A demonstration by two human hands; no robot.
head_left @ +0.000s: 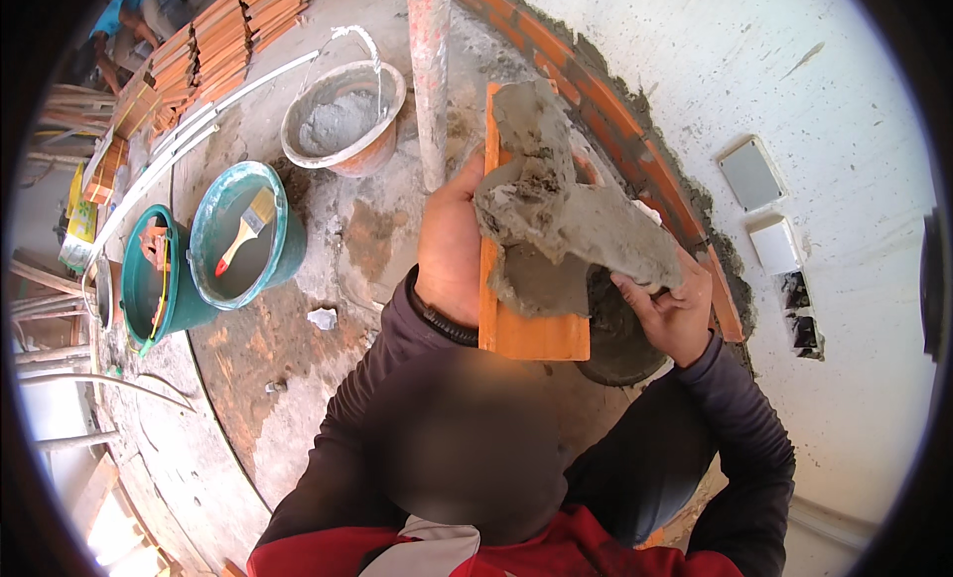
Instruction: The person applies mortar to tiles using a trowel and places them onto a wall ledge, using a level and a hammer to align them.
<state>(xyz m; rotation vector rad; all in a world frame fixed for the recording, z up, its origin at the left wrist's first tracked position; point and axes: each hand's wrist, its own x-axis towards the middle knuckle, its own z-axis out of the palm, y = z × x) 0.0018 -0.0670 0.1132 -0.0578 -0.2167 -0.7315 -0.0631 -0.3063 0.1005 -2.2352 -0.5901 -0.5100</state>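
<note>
My left hand [449, 247] grips an orange clay brick [526, 329] by its left edge and holds it flat in front of me. Grey wet mortar [531, 130] covers most of the brick's top face. My right hand [675, 309] holds a trowel [586, 224] whose blade is caked in mortar and lies across the brick. Below the brick sits a dark round pan [620, 349], partly hidden by it.
A low curved brick course [635, 140] with mortar joints runs beside the white wall [774, 71]. Two green buckets [288, 249] stand at left, one holding a paintbrush [243, 234]. A mortar bucket [342, 120], a post [429, 71] and stacked bricks [223, 36] lie beyond.
</note>
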